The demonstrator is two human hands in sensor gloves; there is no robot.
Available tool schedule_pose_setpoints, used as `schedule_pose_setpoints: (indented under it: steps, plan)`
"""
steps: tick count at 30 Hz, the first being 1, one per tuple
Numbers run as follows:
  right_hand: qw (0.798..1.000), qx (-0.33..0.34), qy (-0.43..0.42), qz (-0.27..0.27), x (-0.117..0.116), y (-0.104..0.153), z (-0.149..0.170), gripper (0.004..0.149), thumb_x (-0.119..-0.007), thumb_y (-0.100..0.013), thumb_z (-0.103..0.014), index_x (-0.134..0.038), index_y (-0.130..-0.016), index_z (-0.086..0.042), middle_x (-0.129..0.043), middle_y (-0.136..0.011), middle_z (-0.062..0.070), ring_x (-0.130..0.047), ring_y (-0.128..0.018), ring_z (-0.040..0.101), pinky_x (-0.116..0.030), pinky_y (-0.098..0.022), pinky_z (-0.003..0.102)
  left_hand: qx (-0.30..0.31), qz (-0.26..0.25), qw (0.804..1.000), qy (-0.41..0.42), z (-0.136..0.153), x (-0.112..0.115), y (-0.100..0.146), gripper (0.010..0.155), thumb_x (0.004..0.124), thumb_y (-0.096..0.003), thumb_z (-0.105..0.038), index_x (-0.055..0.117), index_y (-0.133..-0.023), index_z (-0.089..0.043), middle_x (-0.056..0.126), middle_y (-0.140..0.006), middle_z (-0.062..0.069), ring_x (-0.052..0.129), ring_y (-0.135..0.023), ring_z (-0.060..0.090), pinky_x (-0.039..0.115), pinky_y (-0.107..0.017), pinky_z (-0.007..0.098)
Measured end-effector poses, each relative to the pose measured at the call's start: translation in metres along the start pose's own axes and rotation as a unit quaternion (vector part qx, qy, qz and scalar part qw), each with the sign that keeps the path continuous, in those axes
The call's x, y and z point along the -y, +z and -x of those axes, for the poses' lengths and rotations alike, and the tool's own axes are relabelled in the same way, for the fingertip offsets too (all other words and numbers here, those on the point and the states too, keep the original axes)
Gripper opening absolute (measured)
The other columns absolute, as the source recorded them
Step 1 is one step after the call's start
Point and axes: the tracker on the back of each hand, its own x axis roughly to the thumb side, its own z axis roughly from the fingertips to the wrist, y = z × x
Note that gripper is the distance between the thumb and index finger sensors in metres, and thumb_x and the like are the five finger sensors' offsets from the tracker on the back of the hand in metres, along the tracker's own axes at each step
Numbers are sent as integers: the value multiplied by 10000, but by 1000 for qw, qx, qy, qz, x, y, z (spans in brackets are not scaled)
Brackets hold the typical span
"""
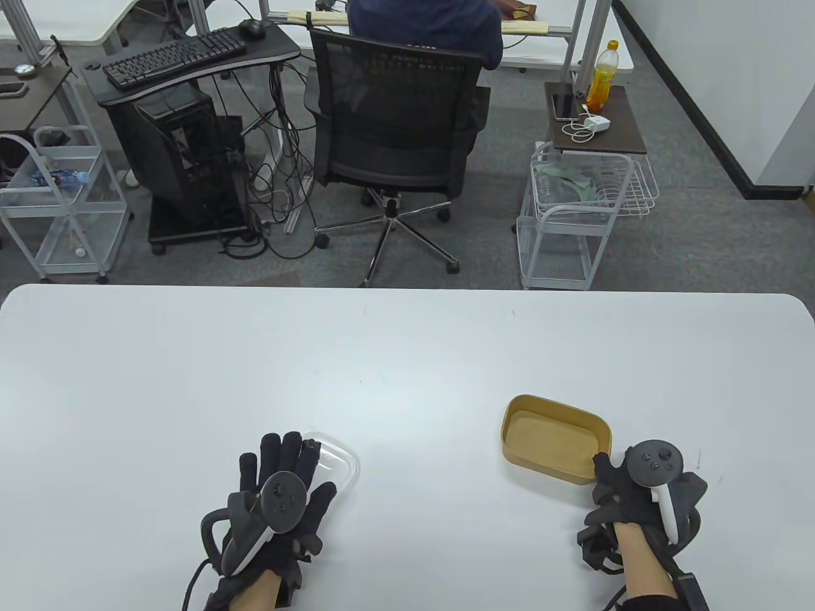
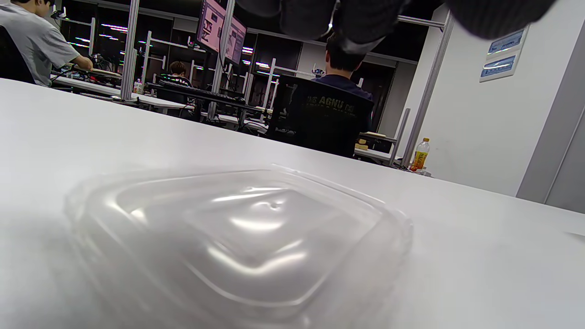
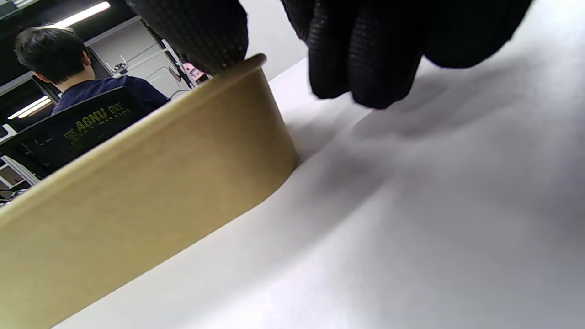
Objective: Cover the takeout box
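Resting on the white table (image 1: 407, 356): one open brown box (image 1: 556, 438), near right, uncovered; one clear plastic lid (image 1: 334, 468), near left, lying flat, well apart from the box. Left hand (image 1: 280, 496) spread open, fingers over the lid's near edge. Right hand (image 1: 630, 487) pinching the box's near right corner, thumb on the rim.

The takeout box (image 1: 556, 439) is kraft brown, a golden tan inside and out, with no print. The lid (image 1: 336, 463) is clear, colourless plastic with white glints. Both hands, left hand (image 1: 280, 503) and right hand (image 1: 637, 490), wear black gloves with a fine dotted knit; their trackers are dark grey with white handles. The table (image 1: 407, 356) is plain white. At one o'clock stands a bottle (image 1: 602, 76) of orange-yellow drink.
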Motion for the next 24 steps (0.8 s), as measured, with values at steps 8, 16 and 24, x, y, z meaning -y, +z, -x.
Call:
schedule_pose_setpoints:
  steps: [8,16,24]
  plan:
    - [1000,1,-22,-8,-3,-3,-2,533,-795,-579,-322,-833,-913,91,-1023,-473,104,-999,-313,231,-886,-295,496,-1,1,1000,-1,0,0,0,708,649,-355,-739,566,-1019,-507,478,-1220,-189,366,-1184,108,228,-837,345]
    - [995,93,33,19,-5,17,-34,507,-798,-563,-305,-856,-878,88,-1030,-426,84,-1006,-264,213,-901,-247,482,-3,-1,1000,-2,1,-1,0,714,648,-355,-739,556,-1024,-508,478,-1220,-189,365,-1185,107,228,-836,345]
    - [981,176,77,7,-23,49,-76,512,-797,-560,-307,-857,-872,93,-1033,-409,71,-1009,-246,198,-910,-231,472,-7,-4,1000,-1,3,-3,-1,711,650,-355,-738,562,-1021,-506,480,-1219,-188,368,-1184,108,228,-836,345]
